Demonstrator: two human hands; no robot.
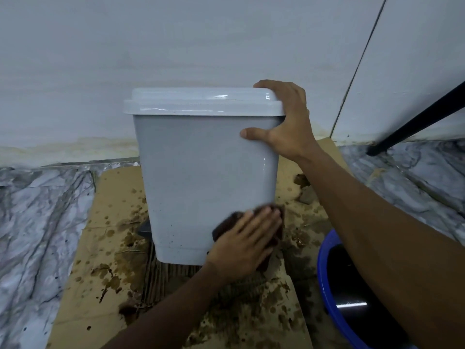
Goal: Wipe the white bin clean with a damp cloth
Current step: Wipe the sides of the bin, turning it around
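A white plastic bin (pixel 201 162) with a closed lid stands upright on stained cardboard in front of a white wall. My right hand (pixel 284 122) grips its upper right corner, thumb on the front face, fingers over the lid edge. My left hand (pixel 249 238) lies flat with fingers together, pressing a dark brown cloth (pixel 226 224) against the bin's lower right front. Most of the cloth is hidden under the hand. Small dark specks dot the bin near its base.
The cardboard sheet (pixel 105 250) is spotted with brown wet stains and lies on a marble-patterned floor (pixel 37 222). A blue bucket (pixel 324 260) holding dark water sits at the lower right. A black slanted leg (pixel 412 122) stands at the far right. A dark pedal (pixel 144 229) shows at the bin's left base.
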